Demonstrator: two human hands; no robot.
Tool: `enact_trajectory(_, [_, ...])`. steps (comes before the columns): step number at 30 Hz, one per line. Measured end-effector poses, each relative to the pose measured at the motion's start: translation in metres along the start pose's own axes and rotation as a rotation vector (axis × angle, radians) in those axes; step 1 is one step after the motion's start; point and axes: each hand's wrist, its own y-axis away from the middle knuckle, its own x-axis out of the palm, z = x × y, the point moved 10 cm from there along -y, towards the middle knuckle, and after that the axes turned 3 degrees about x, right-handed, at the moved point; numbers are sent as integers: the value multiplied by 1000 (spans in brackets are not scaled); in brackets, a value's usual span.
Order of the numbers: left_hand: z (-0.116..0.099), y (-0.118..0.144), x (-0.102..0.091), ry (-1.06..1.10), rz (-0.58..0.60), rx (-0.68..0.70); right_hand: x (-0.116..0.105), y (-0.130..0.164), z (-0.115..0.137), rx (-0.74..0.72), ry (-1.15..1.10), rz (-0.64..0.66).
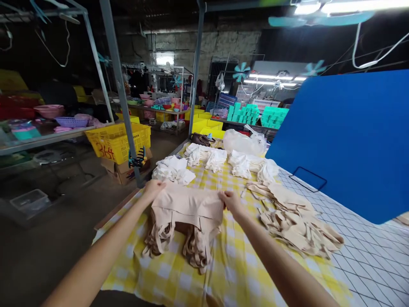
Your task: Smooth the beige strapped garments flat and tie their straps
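Observation:
A stack of beige strappy garments (187, 213) lies on the yellow-checked cloth (230, 273) in front of me. My left hand (152, 188) rests on the top garment's far left corner, and my right hand (230, 200) pinches its far right corner. Straps hang off the stack's near side. A loose heap of more beige garments (294, 217) lies to the right of my right hand. Beyond the stack sit piles of white garments (174, 169) in a row.
A blue board (348, 136) stands at the right over a white gridded surface (367, 256). A clear plastic bag (244, 143) lies behind the white piles. A yellow crate (119, 140) on cardboard boxes and a metal post (123, 94) stand at the left.

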Motion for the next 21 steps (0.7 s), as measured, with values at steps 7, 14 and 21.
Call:
enact_trajectory(7, [18,-14,21,-161,15,15,15,-19,-31,-25,227,-95])
enact_trajectory(14, [15,-10,34,-479,73,7,19,-18,-37,-3,385,-120])
enact_trajectory(21, [-40,19,59,-437,246,409,33,10,9,-481,443,-65])
